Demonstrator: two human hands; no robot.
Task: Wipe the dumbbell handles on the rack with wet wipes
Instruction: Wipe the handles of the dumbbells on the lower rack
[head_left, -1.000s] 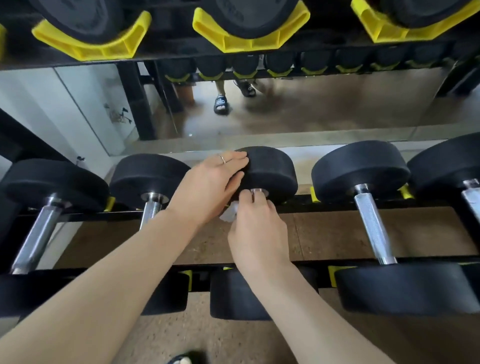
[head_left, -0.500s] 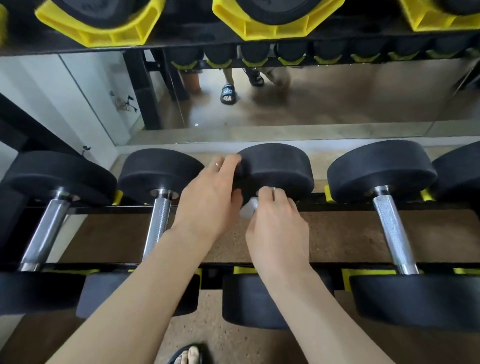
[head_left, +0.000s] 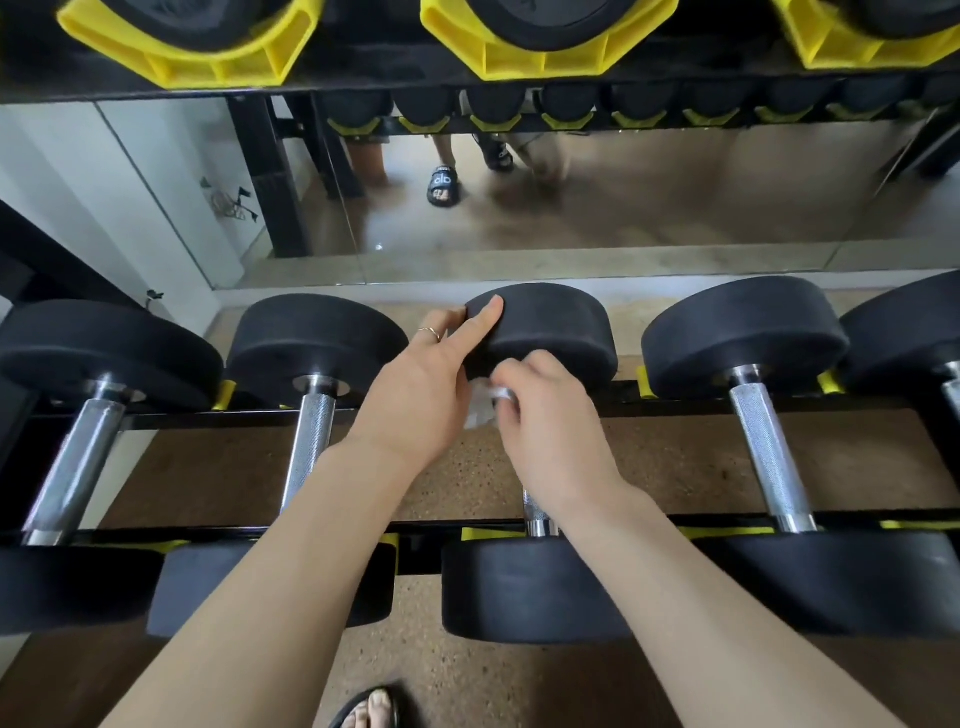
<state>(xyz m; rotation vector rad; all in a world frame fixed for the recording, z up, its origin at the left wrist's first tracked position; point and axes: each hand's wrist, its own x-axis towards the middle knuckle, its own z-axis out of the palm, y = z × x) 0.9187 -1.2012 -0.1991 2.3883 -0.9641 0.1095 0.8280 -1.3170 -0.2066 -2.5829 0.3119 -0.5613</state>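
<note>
Head view: rack (head_left: 675, 402) holds black dumbbells in yellow cradles (head_left: 644, 382). Right hand (head_left: 556, 441) pinches wet wipe (head_left: 480, 405) round middle dumbbell handle (head_left: 537, 512). Left hand (head_left: 421, 395), fingers straight, rests on its far head (head_left: 550, 332).

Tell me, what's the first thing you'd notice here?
Two bare arms reach to the middle black round-ended dumbbell on the lower rack: the left hand rests its fingers on the far weight, while the right hand holds a crumpled white wet wipe at the shiny steel handle. Above, bright yellow plastic cradles catch the eye along the top shelf.
</note>
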